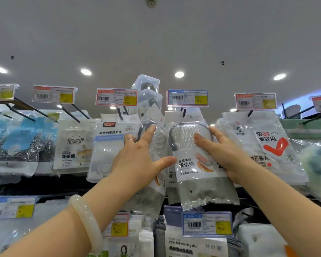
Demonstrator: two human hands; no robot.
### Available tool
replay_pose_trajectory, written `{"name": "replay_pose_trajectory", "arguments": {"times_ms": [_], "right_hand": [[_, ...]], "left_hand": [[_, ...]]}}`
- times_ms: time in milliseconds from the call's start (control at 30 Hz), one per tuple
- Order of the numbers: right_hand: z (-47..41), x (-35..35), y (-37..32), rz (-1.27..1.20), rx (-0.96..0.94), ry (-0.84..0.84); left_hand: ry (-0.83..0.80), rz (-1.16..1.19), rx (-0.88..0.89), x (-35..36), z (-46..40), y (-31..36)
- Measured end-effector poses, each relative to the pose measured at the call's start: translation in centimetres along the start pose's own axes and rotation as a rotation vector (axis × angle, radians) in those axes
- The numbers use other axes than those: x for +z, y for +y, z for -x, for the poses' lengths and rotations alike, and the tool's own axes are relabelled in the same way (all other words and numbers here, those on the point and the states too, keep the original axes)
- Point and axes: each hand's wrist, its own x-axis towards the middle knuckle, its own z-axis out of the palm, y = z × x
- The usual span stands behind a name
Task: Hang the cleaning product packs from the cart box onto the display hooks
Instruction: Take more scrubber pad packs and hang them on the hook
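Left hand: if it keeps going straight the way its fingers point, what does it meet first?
Probably the silver scrubber pack its fingers already rest on; pushed further, that pack would swing back toward the hook and the packs behind. Depth is unclear.

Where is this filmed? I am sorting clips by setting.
Most likely a shop aisle for household cleaning goods: barcoded price tags sit above display hooks, and bagged scrubber packs hang in rows under ceiling spotlights.

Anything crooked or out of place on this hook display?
Yes. The sponge pack under the left hand tilts right, with packs poking up behind the price tags. The pack in the right hand hangs straighter.
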Motion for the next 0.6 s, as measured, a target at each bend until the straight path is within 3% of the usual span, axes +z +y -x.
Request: {"name": "replay_pose_trajectory", "arguments": {"times_ms": [267,467,533,600], "right_hand": [[-2.7,1.6,2.4,0.221,-0.03,0.09],[-3.7,3.1,4.3,0.471,0.096,0.124],[-2.7,3.5,4.1,0.462,0.026,0.201],[-1.2,3.5,3.5,0.267,-0.151,0.203]], "left_hand": [[0.05,0.019,-0.03,-1.8,1.2,-1.9],[0.073,0.089,0.021,-2.5,2.2,-2.5],[0.091,0.153,0.054,-2.2,2.3,-2.4],[0.11,0.264,0.088,-1.4,2.1,-2.1]]}}
